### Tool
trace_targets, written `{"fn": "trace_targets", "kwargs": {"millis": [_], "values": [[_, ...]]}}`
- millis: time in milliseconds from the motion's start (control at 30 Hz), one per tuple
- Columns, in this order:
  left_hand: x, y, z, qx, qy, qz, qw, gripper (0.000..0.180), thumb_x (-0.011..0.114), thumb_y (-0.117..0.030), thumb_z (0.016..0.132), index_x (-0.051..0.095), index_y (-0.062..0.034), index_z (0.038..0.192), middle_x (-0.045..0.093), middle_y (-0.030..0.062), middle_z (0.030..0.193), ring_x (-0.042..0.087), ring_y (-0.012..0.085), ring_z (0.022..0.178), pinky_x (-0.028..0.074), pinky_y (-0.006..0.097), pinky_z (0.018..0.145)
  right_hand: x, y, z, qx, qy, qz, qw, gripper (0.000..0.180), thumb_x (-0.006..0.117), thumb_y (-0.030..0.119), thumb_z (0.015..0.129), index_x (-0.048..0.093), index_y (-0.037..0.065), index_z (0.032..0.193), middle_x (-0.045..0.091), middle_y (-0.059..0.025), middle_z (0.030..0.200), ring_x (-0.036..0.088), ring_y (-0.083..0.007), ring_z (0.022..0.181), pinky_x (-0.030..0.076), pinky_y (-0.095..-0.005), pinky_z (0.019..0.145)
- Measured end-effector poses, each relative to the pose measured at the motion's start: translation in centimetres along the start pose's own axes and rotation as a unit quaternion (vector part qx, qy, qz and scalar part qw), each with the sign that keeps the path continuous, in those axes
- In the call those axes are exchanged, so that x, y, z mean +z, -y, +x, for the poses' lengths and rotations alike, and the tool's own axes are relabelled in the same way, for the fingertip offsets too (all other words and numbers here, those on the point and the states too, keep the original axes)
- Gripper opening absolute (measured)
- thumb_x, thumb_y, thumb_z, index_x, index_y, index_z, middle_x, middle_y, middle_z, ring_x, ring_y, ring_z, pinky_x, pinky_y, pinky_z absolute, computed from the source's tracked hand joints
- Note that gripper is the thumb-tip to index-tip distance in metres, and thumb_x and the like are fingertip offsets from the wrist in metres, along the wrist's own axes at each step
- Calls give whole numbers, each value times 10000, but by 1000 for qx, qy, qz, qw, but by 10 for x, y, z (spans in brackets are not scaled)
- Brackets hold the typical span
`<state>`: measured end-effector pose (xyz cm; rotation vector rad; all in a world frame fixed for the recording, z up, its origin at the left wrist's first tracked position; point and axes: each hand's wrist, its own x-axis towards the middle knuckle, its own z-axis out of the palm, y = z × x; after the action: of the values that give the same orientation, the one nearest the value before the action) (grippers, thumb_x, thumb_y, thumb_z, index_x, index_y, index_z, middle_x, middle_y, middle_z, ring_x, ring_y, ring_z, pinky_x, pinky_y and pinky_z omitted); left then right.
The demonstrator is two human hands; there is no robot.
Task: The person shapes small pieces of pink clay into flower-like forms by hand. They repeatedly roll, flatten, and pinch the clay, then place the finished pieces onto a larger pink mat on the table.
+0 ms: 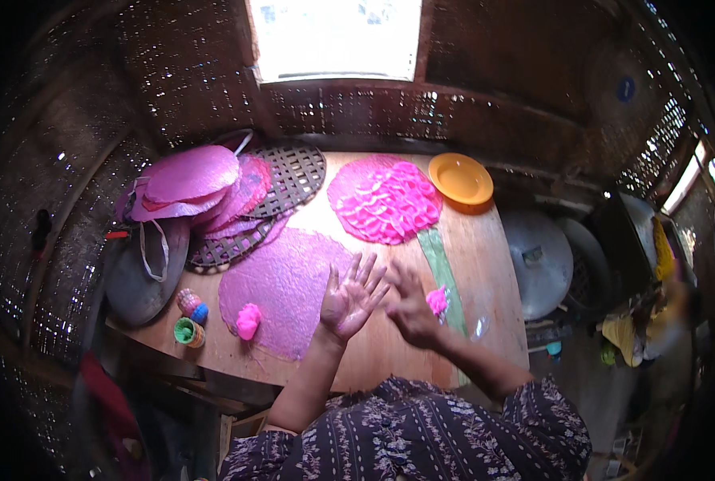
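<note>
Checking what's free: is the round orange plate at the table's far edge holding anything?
No: the round orange plate shows only its bare inside, beside the ruffled pink sheet.

An orange plate (pixel 461 179) is set at the table's (pixel 486 264) far edge. Woven trays (pixel 297 172) are stacked far left, and small paint pots (pixel 189 330) are placed near.

I work in a small hut workshop with woven bamboo walls (pixel 173 72). My wooden table (pixel 389 337) holds pink craft sheets (pixel 281 284) and woven mats (pixel 293 172).
</note>
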<state>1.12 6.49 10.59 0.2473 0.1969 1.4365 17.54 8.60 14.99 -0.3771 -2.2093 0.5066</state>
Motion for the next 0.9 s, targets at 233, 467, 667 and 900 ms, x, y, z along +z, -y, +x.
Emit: {"fn": "trace_targets", "kwargs": {"millis": [233,467,667,900], "values": [[-16,48,-60,121,194,179,957,885,288,-772,860,205,-180,1513,147,69,1592,185,357,1436,203,562,1131,84,43,-20,191,162,-33,968,614,421,526,960,391,145,1440,200,-193,1552,152,-396,1435,97,-531,1159],[-93,19,-102,162,-241,13,957,586,226,-551,984,409,-196,1413,383,25,1497,449,240,1283,375,453,1032,118,63,-77,90,164,208,960,602,423,444,994,313,95,1473,260,-192,1528,257,-343,1404,201,-440,1154],[-86,21,-109,210,-207,-38,955,386,347,-419,1010,567,-163,1198,547,11,1359,552,229,1176,453,418,969,14,-28,-93,185,222,176,941,321,539,267,960,651,44,1161,587,-165,1258,581,-260,1136,445,-342,971],[-48,139,-58,-43,-136,-77,987,512,290,-475,1017,475,-131,1349,491,74,1407,511,294,1217,382,476,1054,-49,-106,-95,167,335,-228,899,452,634,144,787,607,168,1237,328,-130,1516,244,-466,1390,216,-614,1108]]}}
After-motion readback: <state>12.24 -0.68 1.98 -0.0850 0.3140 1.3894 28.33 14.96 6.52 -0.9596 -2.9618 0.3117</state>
